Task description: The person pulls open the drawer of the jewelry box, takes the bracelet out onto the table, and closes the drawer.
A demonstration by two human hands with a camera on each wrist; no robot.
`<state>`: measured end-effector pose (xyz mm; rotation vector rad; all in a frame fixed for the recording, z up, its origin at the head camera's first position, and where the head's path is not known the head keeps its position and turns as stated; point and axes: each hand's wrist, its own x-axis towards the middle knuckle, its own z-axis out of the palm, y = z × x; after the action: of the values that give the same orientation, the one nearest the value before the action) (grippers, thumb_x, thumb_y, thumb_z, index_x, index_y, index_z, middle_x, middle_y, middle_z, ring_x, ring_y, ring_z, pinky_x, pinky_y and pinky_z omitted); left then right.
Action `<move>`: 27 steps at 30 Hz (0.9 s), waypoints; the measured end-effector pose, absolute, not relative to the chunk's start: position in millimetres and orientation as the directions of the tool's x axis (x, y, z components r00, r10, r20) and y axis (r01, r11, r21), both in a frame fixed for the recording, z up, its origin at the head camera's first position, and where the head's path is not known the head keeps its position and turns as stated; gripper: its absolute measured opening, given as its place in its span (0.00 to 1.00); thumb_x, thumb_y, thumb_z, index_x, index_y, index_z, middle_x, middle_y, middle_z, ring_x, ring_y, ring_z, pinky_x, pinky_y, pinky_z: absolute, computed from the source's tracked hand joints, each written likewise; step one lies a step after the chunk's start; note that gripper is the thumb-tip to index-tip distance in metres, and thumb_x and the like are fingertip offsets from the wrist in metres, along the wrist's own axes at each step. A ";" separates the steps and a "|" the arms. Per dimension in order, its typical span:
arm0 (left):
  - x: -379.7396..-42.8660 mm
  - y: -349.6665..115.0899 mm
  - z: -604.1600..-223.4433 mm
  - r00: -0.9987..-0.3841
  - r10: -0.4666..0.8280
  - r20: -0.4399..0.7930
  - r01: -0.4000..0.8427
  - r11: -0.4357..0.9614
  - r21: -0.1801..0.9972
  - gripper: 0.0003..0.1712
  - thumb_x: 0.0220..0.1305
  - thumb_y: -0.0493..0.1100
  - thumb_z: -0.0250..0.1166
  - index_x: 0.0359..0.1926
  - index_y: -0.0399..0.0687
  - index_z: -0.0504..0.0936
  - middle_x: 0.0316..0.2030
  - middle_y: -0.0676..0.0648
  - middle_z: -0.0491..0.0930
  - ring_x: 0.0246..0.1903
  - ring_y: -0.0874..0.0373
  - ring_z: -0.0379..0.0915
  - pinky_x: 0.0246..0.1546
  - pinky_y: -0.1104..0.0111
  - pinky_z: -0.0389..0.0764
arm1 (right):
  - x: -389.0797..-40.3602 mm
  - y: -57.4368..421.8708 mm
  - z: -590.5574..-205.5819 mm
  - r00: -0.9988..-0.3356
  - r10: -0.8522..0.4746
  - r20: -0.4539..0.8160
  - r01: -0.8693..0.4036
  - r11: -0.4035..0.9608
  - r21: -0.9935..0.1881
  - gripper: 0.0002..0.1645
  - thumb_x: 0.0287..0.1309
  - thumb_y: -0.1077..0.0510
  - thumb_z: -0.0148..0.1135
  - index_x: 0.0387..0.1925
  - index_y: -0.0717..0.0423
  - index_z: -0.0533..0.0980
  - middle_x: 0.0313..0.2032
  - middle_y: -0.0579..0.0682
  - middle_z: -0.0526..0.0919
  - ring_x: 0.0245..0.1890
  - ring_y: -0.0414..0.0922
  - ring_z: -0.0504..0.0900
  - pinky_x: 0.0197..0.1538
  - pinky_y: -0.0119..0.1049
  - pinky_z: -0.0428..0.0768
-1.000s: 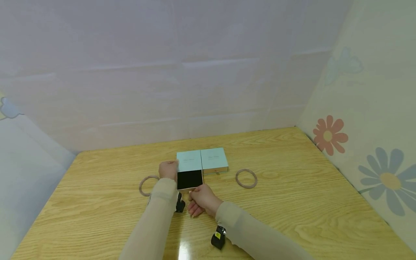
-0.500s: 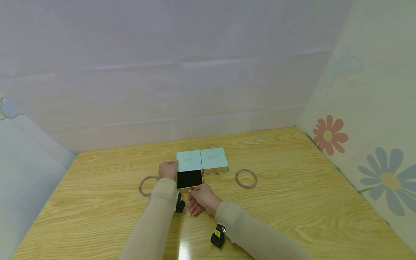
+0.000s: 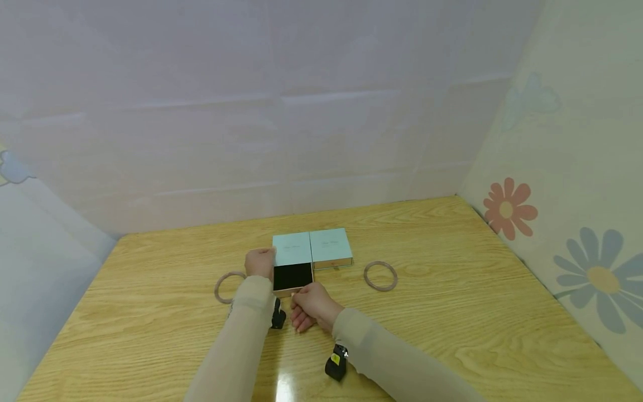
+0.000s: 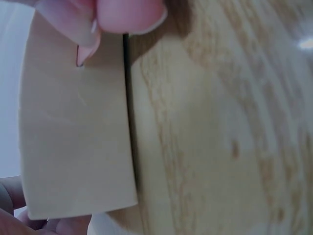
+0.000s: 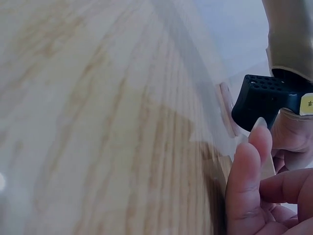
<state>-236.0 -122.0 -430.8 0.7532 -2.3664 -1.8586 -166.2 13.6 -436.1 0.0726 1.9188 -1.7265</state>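
A pale blue drawer-style gift box [image 3: 292, 247] lies on the table, its black-lined drawer [image 3: 283, 293] pulled out toward me. My left hand [image 3: 259, 263] grips the box at its left side; its fingers [image 4: 12, 223] show past the drawer's edge in the left wrist view. At the drawer front [image 4: 78, 132], my right hand [image 3: 313, 306] pinches a pink ribbon pull [image 4: 87, 53] between thumb and finger. The other fingers of that hand are curled below. In the right wrist view, the right hand [image 5: 247, 196] hides most of the drawer.
A second pale blue box [image 3: 331, 244], closed, stands against the first on its right. One pinkish bangle [image 3: 366, 275] lies to the right of the boxes. Another bangle [image 3: 217, 290] is partly hidden by my left arm. Walls border the wooden table [image 3: 427, 312].
Very slightly, my right hand has shifted away from me, and a little more of the drawer's front face shows. My left hand has stayed in place.
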 end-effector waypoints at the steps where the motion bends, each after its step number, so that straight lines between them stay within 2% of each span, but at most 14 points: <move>1: -235.8 -121.9 -430.7 -0.882 -0.393 -0.262 -0.348 0.166 0.923 0.20 0.71 0.41 0.56 0.54 0.28 0.79 0.52 0.31 0.77 0.34 0.52 0.70 0.53 0.54 0.74 | -166.6 13.4 -436.3 -0.847 -0.315 -0.429 0.393 0.173 -0.903 0.18 0.71 0.65 0.48 0.28 0.73 0.77 0.14 0.52 0.75 0.10 0.39 0.73 0.14 0.31 0.76; 3: -235.3 -121.6 -430.2 -0.882 -0.391 -0.264 -0.348 0.162 0.924 0.19 0.71 0.40 0.56 0.54 0.28 0.78 0.54 0.32 0.76 0.40 0.50 0.69 0.56 0.53 0.73 | -167.3 13.1 -436.6 -0.847 -0.313 -0.429 0.394 0.171 -0.903 0.18 0.71 0.64 0.48 0.29 0.73 0.77 0.14 0.52 0.76 0.10 0.39 0.73 0.14 0.32 0.76; 7: -234.1 -120.9 -428.5 -0.882 -0.385 -0.272 -0.346 0.138 0.928 0.19 0.72 0.40 0.55 0.55 0.28 0.78 0.54 0.32 0.76 0.37 0.49 0.68 0.52 0.54 0.73 | -169.3 12.7 -438.3 -0.848 -0.310 -0.430 0.396 0.170 -0.902 0.18 0.71 0.64 0.49 0.29 0.73 0.77 0.14 0.52 0.76 0.10 0.39 0.73 0.14 0.32 0.76; 9: -233.8 -120.3 -427.7 -0.881 -0.389 -0.270 -0.346 0.138 0.928 0.19 0.72 0.40 0.56 0.54 0.28 0.78 0.53 0.32 0.76 0.39 0.49 0.69 0.53 0.54 0.73 | -170.4 12.6 -438.7 -0.847 -0.308 -0.434 0.399 0.172 -0.901 0.18 0.71 0.64 0.49 0.29 0.73 0.77 0.14 0.52 0.76 0.09 0.39 0.73 0.14 0.32 0.76; 12: -234.0 -119.6 -427.1 -0.880 -0.396 -0.263 -0.345 0.150 0.926 0.19 0.71 0.40 0.56 0.54 0.28 0.79 0.55 0.32 0.76 0.49 0.45 0.72 0.57 0.53 0.72 | -171.9 12.5 -438.4 -0.846 -0.308 -0.436 0.401 0.173 -0.900 0.18 0.70 0.64 0.49 0.28 0.72 0.77 0.13 0.52 0.75 0.09 0.39 0.73 0.14 0.31 0.76; 15: -234.4 -119.4 -427.1 -0.878 -0.398 -0.265 -0.350 0.157 0.924 0.19 0.71 0.40 0.56 0.54 0.28 0.79 0.56 0.32 0.75 0.57 0.43 0.69 0.60 0.51 0.70 | -172.8 12.6 -437.5 -0.845 -0.308 -0.437 0.402 0.173 -0.899 0.18 0.70 0.65 0.48 0.27 0.72 0.77 0.13 0.52 0.75 0.10 0.39 0.73 0.14 0.31 0.76; 27: -235.4 -118.6 -425.7 -0.874 -0.408 -0.264 -0.350 0.153 0.924 0.19 0.71 0.39 0.57 0.55 0.27 0.78 0.56 0.31 0.75 0.59 0.40 0.68 0.60 0.52 0.69 | -176.0 12.9 -436.6 -0.838 -0.316 -0.444 0.408 0.177 -0.896 0.18 0.71 0.64 0.48 0.28 0.71 0.77 0.14 0.51 0.75 0.10 0.39 0.73 0.14 0.31 0.76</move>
<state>-235.4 -118.6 -425.7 0.7735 -2.3478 -1.8597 -176.0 12.9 -436.6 0.0858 1.9095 -1.7158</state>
